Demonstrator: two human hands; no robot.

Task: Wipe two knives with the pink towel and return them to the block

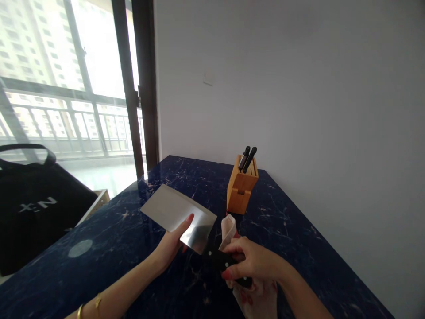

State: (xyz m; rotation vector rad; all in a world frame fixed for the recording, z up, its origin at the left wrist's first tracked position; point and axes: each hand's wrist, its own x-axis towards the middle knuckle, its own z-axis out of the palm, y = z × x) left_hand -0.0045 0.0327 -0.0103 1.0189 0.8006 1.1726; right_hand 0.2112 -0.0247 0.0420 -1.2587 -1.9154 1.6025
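Observation:
A cleaver (pixel 172 207) with a broad shiny blade and a black riveted handle is held above the table, blade to the left. My left hand (pixel 174 241) grips the blade near its lower edge, thumb on the upper face. Around the black handle is my right hand (pixel 249 261), which also holds a white cloth with red marks (pixel 259 301). Part of the cloth sticks up beyond the fingers, and the rest hangs below. Just past the hands stands a wooden knife block (pixel 239 195) with two black-handled tools in its slots.
The dark blue marble-patterned table (pixel 292 248) meets a plain wall (pixel 299 88) at the right and back. A black bag (pixel 40 208) stands beyond the left edge, near a glass door with a dark frame (pixel 146 88). A pale round spot (pixel 80 248) shows on the tabletop.

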